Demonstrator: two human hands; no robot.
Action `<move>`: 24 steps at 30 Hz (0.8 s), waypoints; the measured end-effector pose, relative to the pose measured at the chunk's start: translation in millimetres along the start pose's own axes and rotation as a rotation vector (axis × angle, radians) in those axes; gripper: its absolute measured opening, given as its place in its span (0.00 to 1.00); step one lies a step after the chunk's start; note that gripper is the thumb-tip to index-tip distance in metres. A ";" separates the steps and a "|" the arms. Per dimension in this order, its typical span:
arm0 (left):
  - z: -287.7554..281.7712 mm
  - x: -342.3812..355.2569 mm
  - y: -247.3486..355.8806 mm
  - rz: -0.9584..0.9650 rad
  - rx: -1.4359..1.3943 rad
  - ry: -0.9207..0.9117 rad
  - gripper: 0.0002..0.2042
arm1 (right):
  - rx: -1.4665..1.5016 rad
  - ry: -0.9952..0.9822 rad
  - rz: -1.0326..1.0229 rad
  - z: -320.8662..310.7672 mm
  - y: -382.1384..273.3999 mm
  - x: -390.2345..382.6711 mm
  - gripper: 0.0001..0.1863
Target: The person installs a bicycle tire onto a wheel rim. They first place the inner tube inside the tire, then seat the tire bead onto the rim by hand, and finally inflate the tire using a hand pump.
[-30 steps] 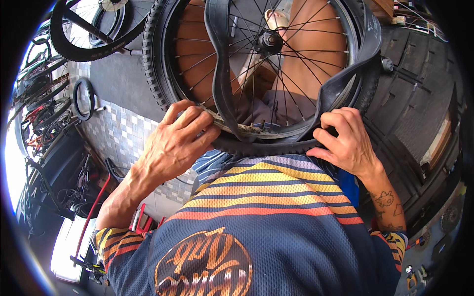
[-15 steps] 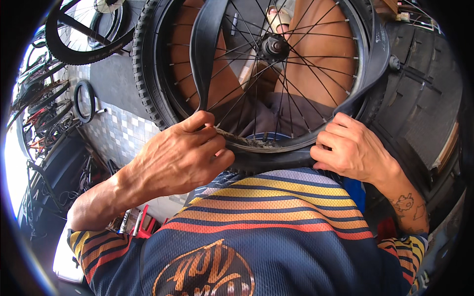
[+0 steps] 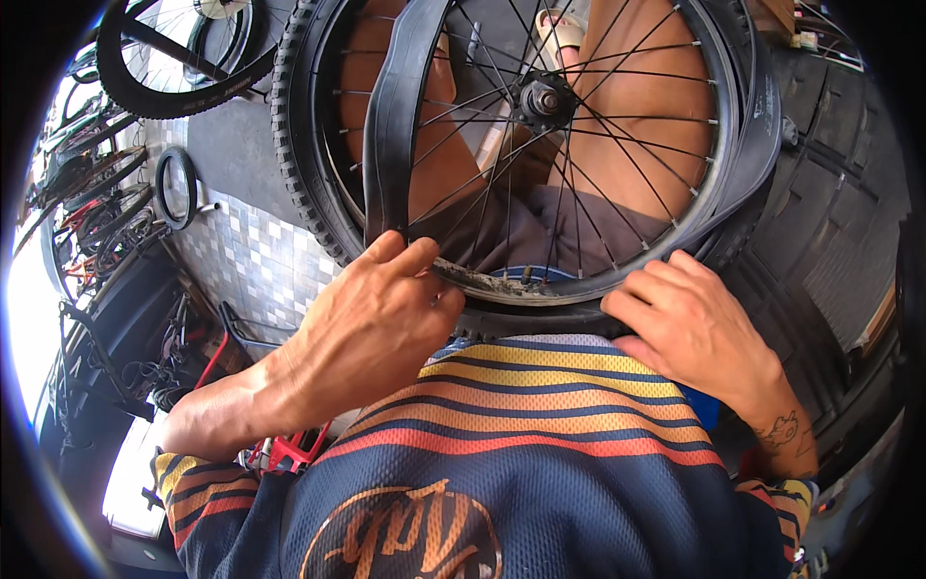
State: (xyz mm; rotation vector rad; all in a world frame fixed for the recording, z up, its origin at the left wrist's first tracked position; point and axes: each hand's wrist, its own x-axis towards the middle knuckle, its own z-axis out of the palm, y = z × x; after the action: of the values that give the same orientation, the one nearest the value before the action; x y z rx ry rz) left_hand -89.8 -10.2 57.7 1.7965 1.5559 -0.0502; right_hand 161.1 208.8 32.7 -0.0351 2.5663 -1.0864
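Observation:
A spoked bicycle wheel (image 3: 545, 96) with a knobby tire (image 3: 299, 145) rests across my bare legs, against my striped shirt. A flattened black inner tube (image 3: 388, 145) hangs over the spokes on the left and runs along the tire at the right (image 3: 757, 125). My left hand (image 3: 371, 328) has its fingers curled closed on the tube and tire edge at the lower left of the rim. My right hand (image 3: 690, 328) has bent fingers gripping the tire at the lower right of the rim, with fingertips partly hidden. Dirt marks the lower rim near a short valve-like stem.
Another wheel (image 3: 174, 92) and a loose tire (image 3: 177, 186) lie at the upper left on the tiled floor (image 3: 251, 261). Several bicycles (image 3: 92, 207) crowd the left edge. A red metal object (image 3: 299, 447) is below my left arm. Dark slatted surfaces (image 3: 830, 193) are at the right.
The wheel has shifted rightward in the view and both hands sit lower. The tube's right part, earlier crossing inside the rim, now lies outward along the tire at my right hand.

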 end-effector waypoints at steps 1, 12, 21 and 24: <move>1.6 0.4 -1.9 0.012 -0.016 0.038 0.07 | 0.027 0.045 0.018 -2.0 1.3 -0.3 0.12; -8.0 -14.6 -16.4 -0.236 -0.381 0.622 0.08 | -0.150 0.372 0.215 -31.3 5.9 30.6 0.19; 22.7 4.3 -33.5 -0.860 -0.102 0.930 0.22 | -0.084 0.534 0.779 -9.5 11.5 -4.5 0.28; 34.1 5.7 -23.8 -0.901 -0.005 0.782 0.18 | -0.225 0.706 0.654 11.1 21.0 -6.2 0.22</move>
State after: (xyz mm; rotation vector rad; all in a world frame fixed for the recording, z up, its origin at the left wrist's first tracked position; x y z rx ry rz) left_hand -94.4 -24.4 18.5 0.9848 2.8059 0.2547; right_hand 173.0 216.9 12.7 1.2331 2.8977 -0.6059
